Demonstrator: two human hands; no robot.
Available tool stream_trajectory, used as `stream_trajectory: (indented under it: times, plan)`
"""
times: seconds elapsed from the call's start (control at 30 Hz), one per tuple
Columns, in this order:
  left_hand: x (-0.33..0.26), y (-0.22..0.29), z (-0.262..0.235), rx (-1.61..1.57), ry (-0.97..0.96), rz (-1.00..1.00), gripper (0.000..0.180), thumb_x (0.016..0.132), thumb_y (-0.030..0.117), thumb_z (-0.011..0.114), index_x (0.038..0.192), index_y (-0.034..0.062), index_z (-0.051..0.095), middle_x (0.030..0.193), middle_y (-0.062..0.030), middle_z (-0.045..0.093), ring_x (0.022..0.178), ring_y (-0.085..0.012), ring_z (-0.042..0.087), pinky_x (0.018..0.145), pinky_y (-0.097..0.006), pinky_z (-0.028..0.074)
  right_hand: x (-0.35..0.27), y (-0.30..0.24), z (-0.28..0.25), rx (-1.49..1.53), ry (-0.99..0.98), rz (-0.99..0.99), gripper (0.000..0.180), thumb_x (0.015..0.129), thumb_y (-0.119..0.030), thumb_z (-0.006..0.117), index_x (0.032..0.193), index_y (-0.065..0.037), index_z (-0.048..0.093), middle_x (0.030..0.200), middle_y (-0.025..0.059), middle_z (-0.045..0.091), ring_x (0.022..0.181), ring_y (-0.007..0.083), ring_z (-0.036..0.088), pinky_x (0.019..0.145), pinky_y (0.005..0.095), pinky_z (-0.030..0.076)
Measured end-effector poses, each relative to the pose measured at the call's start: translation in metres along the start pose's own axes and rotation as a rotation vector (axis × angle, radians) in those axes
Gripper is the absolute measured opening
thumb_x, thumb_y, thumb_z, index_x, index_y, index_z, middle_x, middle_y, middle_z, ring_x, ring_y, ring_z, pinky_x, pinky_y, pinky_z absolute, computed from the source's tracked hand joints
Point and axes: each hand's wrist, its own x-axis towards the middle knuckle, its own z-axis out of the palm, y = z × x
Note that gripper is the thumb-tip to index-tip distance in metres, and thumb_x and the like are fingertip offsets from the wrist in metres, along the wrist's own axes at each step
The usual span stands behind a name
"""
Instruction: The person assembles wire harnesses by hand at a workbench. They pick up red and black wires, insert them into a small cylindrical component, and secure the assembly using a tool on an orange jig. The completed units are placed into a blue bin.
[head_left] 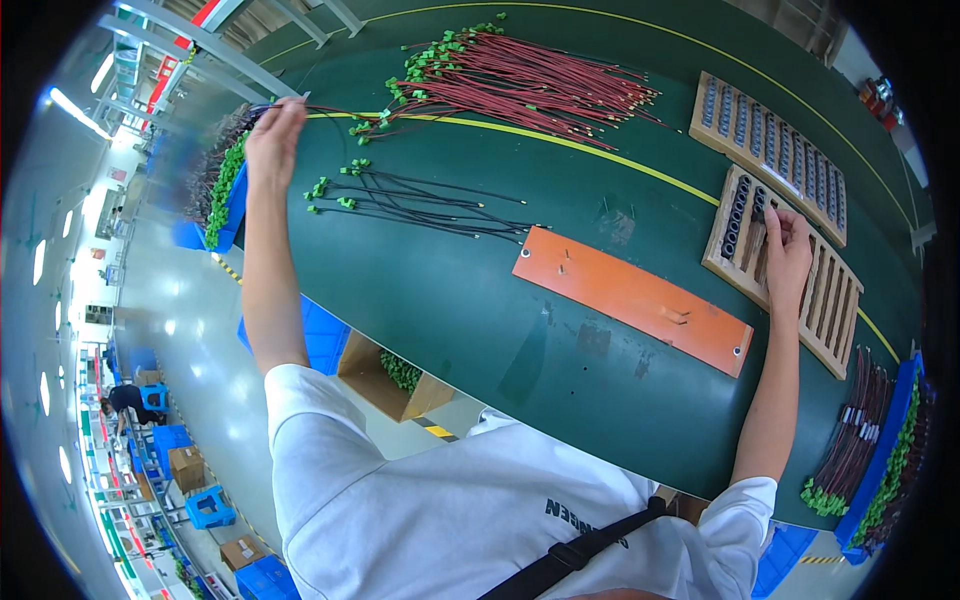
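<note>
My left hand is at the far left of the table, its fingers pinched together on a thin dark-red wire that trails right toward a heap of red wires with green connectors. Below that heap lies a small spread of black wires, also with green connectors. At the right, my right hand reaches over a slotted wooden rack. Its thumb and fingers close beside dark ring-shaped parts standing in the rack's left rows; whatever sits between the fingertips is hidden.
An orange plate with small upright pins lies mid-table. Behind the slotted rack stands a second wooden rack filled with grey parts. Blue bins of wires flank the left and right table ends. A cardboard box sits below the near edge.
</note>
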Motion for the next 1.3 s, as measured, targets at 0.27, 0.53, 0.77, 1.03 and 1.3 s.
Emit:
stream_trajectory:
  times: [0.27,0.53,0.77,1.03,1.3]
  plan:
    - [0.049,0.05,0.0,0.175,0.165,0.48,0.024,0.099,0.003,0.065,0.12,-0.0082,0.068,0.109,-0.0145,0.074,0.096,-0.0176,0.07,0.09,-0.028,0.057,0.001,0.008,-0.002,-0.011,0.007,-0.024,0.033,0.101,-0.031,0.067,0.108,0.001,0.067,0.091,0.0081,0.071,0.079,0.0126,0.062,0.078,0.0291,0.051]
    - [0.006,0.069,0.084,0.417,-0.022,0.726,0.022,0.094,0.001,0.071,0.115,-0.0034,0.075,0.108,-0.0084,0.077,0.103,-0.0136,0.07,0.096,-0.027,0.053,0.004,0.019,0.005,0.193,0.081,-0.026,0.028,0.104,-0.025,0.064,0.112,0.001,0.065,0.087,0.0033,0.066,0.078,0.0083,0.058,0.072,0.0241,0.048]
    - [-0.023,0.023,0.162,0.767,-0.331,0.902,0.017,0.089,0.006,0.074,0.102,0.0129,0.081,0.098,-0.0036,0.077,0.094,-0.0137,0.07,0.087,-0.028,0.055,0.0,0.015,-0.007,0.517,0.123,0.046,0.022,0.105,-0.02,0.062,0.112,0.0,0.063,0.085,0.0006,0.063,0.073,0.0046,0.051,0.066,0.0196,0.042]
    - [0.027,0.118,0.125,0.636,0.175,1.081,0.018,0.09,0.0,0.071,0.107,-0.0021,0.077,0.093,-0.0058,0.074,0.089,-0.0124,0.065,0.082,-0.027,0.05,-0.003,0.008,-0.003,0.481,0.114,0.05,0.022,0.106,-0.021,0.061,0.111,0.001,0.062,0.082,-0.0004,0.061,0.071,0.0046,0.051,0.065,0.02,0.042]
    - [-0.007,0.012,0.107,0.492,-0.651,-0.465,0.02,0.104,0.017,0.057,0.118,0.0026,0.06,0.092,-0.0083,0.073,0.073,-0.0092,0.06,0.063,-0.025,0.047,-0.001,0.014,-0.009,0.469,0.083,0.086,0.023,0.106,-0.022,0.061,0.111,0.001,0.062,0.081,-0.0003,0.061,0.07,0.0046,0.051,0.064,0.0201,0.042]
